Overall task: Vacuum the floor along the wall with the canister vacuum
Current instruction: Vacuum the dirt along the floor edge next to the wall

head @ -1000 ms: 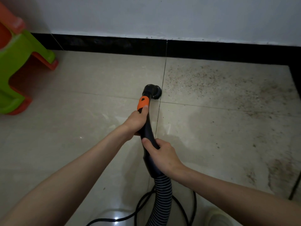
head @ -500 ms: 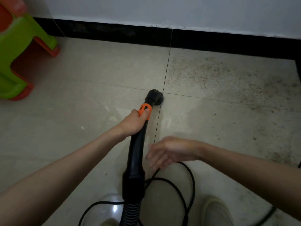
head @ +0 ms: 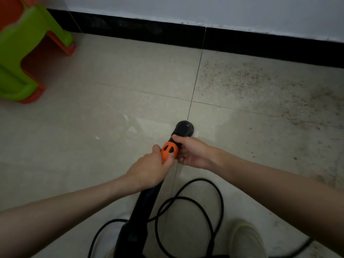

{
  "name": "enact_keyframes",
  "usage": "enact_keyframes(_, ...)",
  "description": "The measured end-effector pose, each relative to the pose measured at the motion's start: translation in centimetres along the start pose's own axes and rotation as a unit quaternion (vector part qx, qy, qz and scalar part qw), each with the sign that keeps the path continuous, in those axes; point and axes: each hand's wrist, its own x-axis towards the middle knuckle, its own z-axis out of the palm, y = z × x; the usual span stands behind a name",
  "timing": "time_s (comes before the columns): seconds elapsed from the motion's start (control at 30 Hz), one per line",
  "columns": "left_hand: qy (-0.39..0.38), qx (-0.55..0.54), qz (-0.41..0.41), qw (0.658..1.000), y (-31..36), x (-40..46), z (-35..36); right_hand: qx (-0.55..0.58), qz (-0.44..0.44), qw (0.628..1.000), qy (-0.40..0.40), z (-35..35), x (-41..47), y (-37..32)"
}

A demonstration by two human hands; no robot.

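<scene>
Both hands (head: 149, 171) (head: 193, 153) clenched — arms extended.

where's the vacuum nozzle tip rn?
Head view, centre: the round black vacuum nozzle tip sits on the beige floor tile seam, just ahead of the right hand, well short of the black baseboard.

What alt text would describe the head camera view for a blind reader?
Both hands, left hand and right hand, grip a black vacuum wand near its orange collar, nozzle on the tile floor. Dirt speckles the tiles on the right; a green stool stands left.
</scene>
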Motion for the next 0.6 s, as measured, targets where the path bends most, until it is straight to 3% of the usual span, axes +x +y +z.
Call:
enact_keyframes(0.23,-0.021,0.041,0.079,0.996,1.6,-0.4,2.4,0.11,-0.008,0.992,0.062,-1.5,-1.8,2.6)
enact_keyframes(0.4,-0.04,0.066,0.123,0.989,3.0,-0.3,3.8,0.123,-0.023,0.986,0.11,-3.2,-2.7,3.8)
enact_keyframes(0.6,-0.042,0.061,0.107,0.991,3.8,1.7,2.8,0.122,-0.049,0.984,0.12,-3.8,-1.5,2.0)
